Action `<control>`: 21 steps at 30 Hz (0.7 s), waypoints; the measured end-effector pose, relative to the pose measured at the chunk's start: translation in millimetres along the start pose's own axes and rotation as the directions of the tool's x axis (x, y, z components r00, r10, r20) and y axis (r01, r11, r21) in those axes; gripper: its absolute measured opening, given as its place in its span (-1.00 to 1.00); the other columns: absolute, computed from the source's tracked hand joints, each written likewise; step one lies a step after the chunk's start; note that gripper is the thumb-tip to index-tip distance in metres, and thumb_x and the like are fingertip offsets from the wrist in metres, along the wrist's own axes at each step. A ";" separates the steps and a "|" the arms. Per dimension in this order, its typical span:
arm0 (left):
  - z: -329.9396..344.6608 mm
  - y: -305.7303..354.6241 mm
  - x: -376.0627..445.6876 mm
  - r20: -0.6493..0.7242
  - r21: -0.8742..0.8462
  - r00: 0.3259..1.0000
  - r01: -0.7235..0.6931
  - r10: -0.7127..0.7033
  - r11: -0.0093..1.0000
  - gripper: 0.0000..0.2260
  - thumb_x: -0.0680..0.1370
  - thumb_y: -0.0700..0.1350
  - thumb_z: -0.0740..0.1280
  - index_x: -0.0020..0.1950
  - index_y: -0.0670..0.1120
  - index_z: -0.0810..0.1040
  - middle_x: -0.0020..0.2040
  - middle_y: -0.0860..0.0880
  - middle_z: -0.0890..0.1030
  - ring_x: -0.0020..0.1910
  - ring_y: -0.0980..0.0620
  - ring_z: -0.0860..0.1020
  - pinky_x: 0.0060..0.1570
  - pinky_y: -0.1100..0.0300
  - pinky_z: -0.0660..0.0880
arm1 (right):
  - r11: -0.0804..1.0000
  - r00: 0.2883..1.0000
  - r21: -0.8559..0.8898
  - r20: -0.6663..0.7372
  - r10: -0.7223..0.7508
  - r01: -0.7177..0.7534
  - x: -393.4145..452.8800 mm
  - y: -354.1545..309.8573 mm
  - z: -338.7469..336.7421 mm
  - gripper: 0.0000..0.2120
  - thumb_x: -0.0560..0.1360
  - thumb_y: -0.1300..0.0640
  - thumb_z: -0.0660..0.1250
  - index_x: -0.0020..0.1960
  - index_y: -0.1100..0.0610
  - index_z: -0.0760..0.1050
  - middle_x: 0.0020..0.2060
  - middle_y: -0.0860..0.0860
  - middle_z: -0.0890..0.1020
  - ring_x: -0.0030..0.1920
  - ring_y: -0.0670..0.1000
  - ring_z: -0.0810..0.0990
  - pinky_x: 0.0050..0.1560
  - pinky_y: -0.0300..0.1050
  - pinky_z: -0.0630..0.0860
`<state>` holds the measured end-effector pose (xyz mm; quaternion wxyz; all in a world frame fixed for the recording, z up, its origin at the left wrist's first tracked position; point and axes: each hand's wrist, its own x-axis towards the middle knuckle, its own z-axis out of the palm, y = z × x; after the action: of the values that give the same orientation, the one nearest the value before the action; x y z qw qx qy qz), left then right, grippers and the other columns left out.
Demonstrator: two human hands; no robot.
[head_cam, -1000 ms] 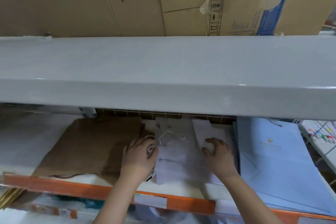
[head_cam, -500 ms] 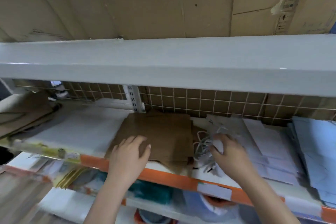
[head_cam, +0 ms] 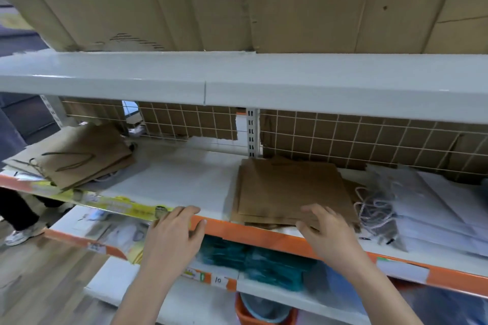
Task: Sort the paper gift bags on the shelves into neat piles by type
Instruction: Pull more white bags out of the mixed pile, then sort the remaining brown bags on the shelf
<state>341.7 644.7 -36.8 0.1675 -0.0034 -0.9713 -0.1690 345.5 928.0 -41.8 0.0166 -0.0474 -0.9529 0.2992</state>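
The flat brown kraft-paper bags [head_cam: 290,190] look matt and slightly rough. The white paper bags with twisted cord handles [head_cam: 433,206] look smooth. The pale grey painted metal shelf [head_cam: 237,82] shines glossy.

Both bare arms reach forward. Left hand [head_cam: 173,232] is open, fingers loosely spread, palm down. Right hand [head_cam: 326,229] looks the same, fingers relaxed.

Two bare forearms enter from the bottom edge. No sleeves in view on either arm. Left hand [head_cam: 173,239]: no ring, watch or glove. Nails short, unpainted as far as the blur allows. Right hand [head_cam: 328,232]: likewise bare, no jewellery seen. Wrists plain, no bands. Fine detail is soft from blur.
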 end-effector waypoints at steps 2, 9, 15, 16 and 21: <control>-2.3 -16.6 3.1 -0.014 0.001 1.000 0.017 -0.017 1.000 -0.78 0.43 0.01 0.34 -0.01 -0.04 0.65 -0.08 0.00 0.68 -0.10 -0.12 0.64 -0.13 0.00 0.54 | 1.000 1.000 -0.013 0.023 -0.012 0.012 8.1 -13.5 8.6 -0.69 0.55 -0.12 0.22 0.29 -0.13 0.40 0.27 -0.11 0.47 0.29 0.03 0.40 0.30 0.04 0.34; -5.0 -63.9 30.3 -0.025 -0.007 0.993 0.111 -0.112 0.994 -0.76 0.49 0.09 0.38 0.10 0.04 0.61 0.00 0.09 0.64 -0.01 -0.02 0.60 -0.05 0.08 0.45 | 0.997 0.989 0.015 0.131 -0.072 0.071 54.6 -59.4 37.2 -0.67 0.55 -0.19 0.20 0.30 -0.20 0.37 0.33 -0.12 0.44 0.34 0.01 0.40 0.36 0.10 0.31; -15.2 -91.6 59.9 -0.070 0.038 0.985 0.161 -0.158 0.986 -0.73 0.55 0.11 0.28 0.20 0.07 0.56 0.13 0.12 0.60 0.10 0.02 0.56 0.09 0.07 0.38 | 0.976 0.949 0.072 0.229 -0.216 0.205 99.0 -99.7 57.8 -0.64 0.56 -0.12 0.24 0.34 -0.12 0.38 0.32 -0.10 0.45 0.28 -0.06 0.43 0.21 -0.15 0.40; -16.8 -97.0 65.0 -0.067 0.045 0.984 0.170 -0.167 0.984 -0.72 0.56 0.12 0.26 0.22 0.08 0.55 0.15 0.13 0.59 0.13 0.02 0.54 0.12 0.08 0.37 | 0.970 0.940 0.092 0.241 -0.241 0.225 104.6 -106.2 61.1 -0.64 0.56 -0.10 0.24 0.34 -0.10 0.38 0.32 -0.10 0.45 0.26 -0.09 0.43 0.17 -0.20 0.38; -23.4 -131.0 83.9 -0.044 0.050 0.978 0.207 -0.205 0.977 -0.70 0.58 0.14 0.19 0.26 0.11 0.50 0.18 0.16 0.56 0.16 0.07 0.51 0.16 0.11 0.35 | 0.967 0.934 0.121 0.258 -0.247 0.222 127.0 -138.6 81.7 -0.68 0.56 -0.09 0.24 0.30 -0.12 0.38 0.27 -0.11 0.43 0.27 -0.06 0.42 0.24 -0.11 0.40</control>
<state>261.7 509.4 -31.6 0.1677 0.1050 -0.9672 -0.1591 203.2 781.2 -29.2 -0.0761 0.1088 -0.9305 0.3415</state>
